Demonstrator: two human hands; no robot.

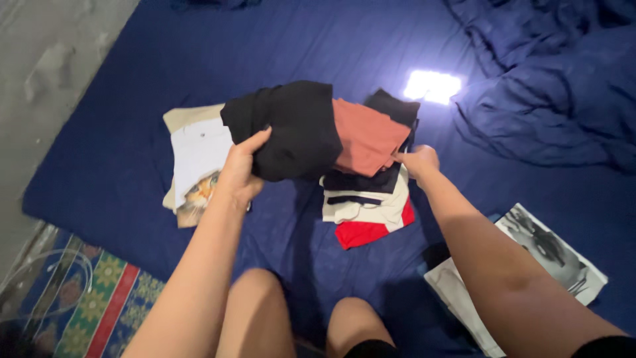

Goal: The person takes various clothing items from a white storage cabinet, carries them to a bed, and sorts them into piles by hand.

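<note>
Two bare hands are working over a mattress covered in a dark blue sheet [132, 132], seen from the head camera looking down past the person's knees. The left hand [240, 174] is gripping a folded black garment [291, 129], thumb on top and fingers curled beneath its near edge, holding it lifted a little above the sheet. A folded rust-coloured garment [364, 136] is lying partly tucked under the black one's right side. The right hand [419, 161] is closing on the right edge of that rust piece, fingers pinching the fabric where it is meeting the pile below.

That pile is sitting just under and beside the right hand: a dark folded garment [391, 106] at the back and a white, red and dark striped garment [371, 215] sticking out toward the knees. To the left of the left hand, a white shirt with a cat print [197, 162] is lying flat on a beige piece [189, 118].

A rumpled blue blanket [550, 86] is bunching up at the far right, with a bright patch of light [432, 86] glaring beside it. A black-and-white printed shirt [543, 255] is lying near the right forearm. A patterned mat [106, 298] is showing on the floor at lower left.
</note>
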